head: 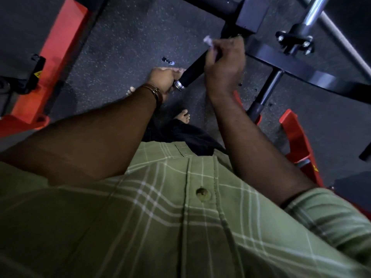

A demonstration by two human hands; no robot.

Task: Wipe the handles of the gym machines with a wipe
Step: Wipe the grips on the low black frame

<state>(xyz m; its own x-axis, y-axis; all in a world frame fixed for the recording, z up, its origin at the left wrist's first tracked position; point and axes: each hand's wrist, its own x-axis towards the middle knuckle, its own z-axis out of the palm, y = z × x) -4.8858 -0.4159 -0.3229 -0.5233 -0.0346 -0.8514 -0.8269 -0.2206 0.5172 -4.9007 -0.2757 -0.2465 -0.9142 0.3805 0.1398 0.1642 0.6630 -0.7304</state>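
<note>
Gripping the black handle [193, 70], the left hand [163, 81] holds its end, the right hand [224, 63] wraps the wipe [208, 41] higher up.

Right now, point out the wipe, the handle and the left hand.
wipe [207, 41], head view, white tip above the fist.
handle [193, 71], head view, bare black grip.
left hand [163, 80], head view, knuckles.
</note>
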